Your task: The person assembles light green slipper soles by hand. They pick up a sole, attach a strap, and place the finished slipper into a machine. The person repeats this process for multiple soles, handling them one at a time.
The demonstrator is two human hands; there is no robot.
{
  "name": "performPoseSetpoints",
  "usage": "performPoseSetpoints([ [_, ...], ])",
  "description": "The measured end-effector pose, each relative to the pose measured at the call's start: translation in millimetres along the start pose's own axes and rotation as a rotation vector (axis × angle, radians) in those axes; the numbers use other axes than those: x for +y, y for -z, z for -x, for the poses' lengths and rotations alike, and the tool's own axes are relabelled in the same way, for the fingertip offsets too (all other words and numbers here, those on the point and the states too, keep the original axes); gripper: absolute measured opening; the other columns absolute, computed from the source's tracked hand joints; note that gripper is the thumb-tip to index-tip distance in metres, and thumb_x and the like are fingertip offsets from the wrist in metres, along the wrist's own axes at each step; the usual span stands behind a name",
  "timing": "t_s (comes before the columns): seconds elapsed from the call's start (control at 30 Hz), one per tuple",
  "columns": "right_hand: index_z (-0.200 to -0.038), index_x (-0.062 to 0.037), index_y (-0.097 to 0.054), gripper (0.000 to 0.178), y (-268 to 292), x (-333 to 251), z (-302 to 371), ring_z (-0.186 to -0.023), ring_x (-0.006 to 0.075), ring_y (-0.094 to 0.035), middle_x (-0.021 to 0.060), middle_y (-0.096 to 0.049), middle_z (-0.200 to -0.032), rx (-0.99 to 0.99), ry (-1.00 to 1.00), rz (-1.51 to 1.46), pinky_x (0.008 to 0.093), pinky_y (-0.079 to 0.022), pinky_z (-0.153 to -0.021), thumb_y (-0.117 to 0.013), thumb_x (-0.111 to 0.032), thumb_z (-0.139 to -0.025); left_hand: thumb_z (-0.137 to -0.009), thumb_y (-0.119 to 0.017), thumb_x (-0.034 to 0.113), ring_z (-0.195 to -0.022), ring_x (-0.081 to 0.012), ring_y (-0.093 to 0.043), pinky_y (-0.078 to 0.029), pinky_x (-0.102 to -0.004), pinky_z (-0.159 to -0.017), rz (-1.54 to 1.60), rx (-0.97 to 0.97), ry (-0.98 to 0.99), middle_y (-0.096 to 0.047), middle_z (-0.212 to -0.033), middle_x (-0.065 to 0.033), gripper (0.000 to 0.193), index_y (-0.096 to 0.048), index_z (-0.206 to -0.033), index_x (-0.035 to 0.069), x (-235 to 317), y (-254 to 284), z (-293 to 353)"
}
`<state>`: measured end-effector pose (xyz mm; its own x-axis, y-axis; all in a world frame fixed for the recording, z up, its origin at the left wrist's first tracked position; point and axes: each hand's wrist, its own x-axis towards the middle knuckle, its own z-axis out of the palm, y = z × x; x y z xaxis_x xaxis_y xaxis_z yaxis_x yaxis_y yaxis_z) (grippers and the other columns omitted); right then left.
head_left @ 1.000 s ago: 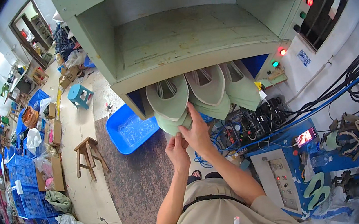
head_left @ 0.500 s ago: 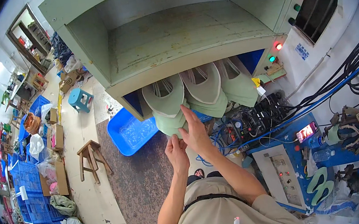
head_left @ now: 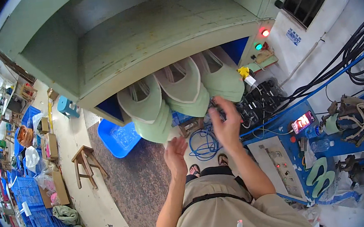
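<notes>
Three stacks of pale green, U-shaped pieces that look like shoe uppers hang out from under the cabinet: a left stack (head_left: 151, 122), a middle stack (head_left: 189, 98) and a right stack (head_left: 223, 83). Just below the tip of the left stack is my left hand (head_left: 176, 155), fingers spread, with nothing seen in it. My right hand (head_left: 227, 123) is raised below the middle and right stacks, thumb and forefinger apart and slightly blurred. Whether its fingertips touch the pieces I cannot tell.
Above the stacks is a pale green cabinet (head_left: 166, 28) with lit buttons. Cables and a black device (head_left: 261, 103) sit to the right, beside a control panel (head_left: 281, 169) and a lit phone (head_left: 302, 122). A blue basin (head_left: 119, 142) and a wooden stool (head_left: 86, 160) stand left.
My hands have moved apart. The right has gone rightward from the left stack; the left has opened from closed fingers. The view has shifted, so the cabinet appears further up and left.
</notes>
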<state>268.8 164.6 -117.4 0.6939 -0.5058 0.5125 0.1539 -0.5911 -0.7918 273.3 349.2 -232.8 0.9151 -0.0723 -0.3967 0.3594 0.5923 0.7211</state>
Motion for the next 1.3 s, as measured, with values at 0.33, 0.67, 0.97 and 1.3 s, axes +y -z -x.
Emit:
performPoseSetpoints([
  [0.33,-0.116,-0.0022,-0.061,0.037,35.3,95.7,-122.7,-0.114,0.0369,-0.056,0.0188,-0.061,-0.120,-0.357,0.194,0.238,0.0473,-0.040,-0.102,-0.066,-0.017,-0.082,-0.098,-0.056,0.025,-0.130,-0.0269,-0.046,-0.040,-0.0408,-0.107,0.028,-0.473,0.376,-0.046,-0.140,-0.0183,0.052,-0.038,-0.138,-0.003,-80.8,-161.2,-13.6],
  [0.67,-0.092,-0.0045,-0.070,0.038,-12.7,126.9,-184.0,-0.099,0.0360,-0.064,0.0208,-0.069,-0.094,-0.812,0.268,0.623,0.0585,-0.035,-0.103,-0.061,-0.041,-0.086,-0.094,-0.061,0.011,-0.093,-0.0152,-0.067,-0.055,-0.0377,-0.088,0.195,-0.306,0.040,-0.068,-0.104,-0.0075,0.012,-0.061,-0.104,0.004,-105.8,-232.5,-31.5],
  [0.97,-0.081,-0.0024,-0.071,0.042,-24.3,137.0,-201.7,-0.086,0.0383,-0.067,0.0220,-0.069,-0.084,-0.856,0.326,0.488,0.0510,-0.049,-0.083,-0.062,-0.043,-0.084,-0.095,-0.062,0.015,-0.095,-0.0193,-0.067,-0.056,-0.0373,-0.087,0.116,-0.168,-0.016,-0.068,-0.105,-0.0110,0.022,-0.061,-0.105,-0.004,-111.8,-233.8,-20.1],
  [1.3,-0.083,-0.0063,-0.073,0.039,-25.0,135.6,-196.5,-0.085,0.0403,-0.066,0.0217,-0.069,-0.086,-0.761,0.384,0.550,0.0494,-0.052,-0.082,-0.060,-0.043,-0.085,-0.094,-0.063,0.018,-0.088,-0.0250,-0.070,-0.057,-0.0388,-0.084,0.086,-0.080,-0.062,-0.069,-0.096,-0.0147,0.026,-0.063,-0.101,-0.007,-125.7,-236.9,-22.4],
])
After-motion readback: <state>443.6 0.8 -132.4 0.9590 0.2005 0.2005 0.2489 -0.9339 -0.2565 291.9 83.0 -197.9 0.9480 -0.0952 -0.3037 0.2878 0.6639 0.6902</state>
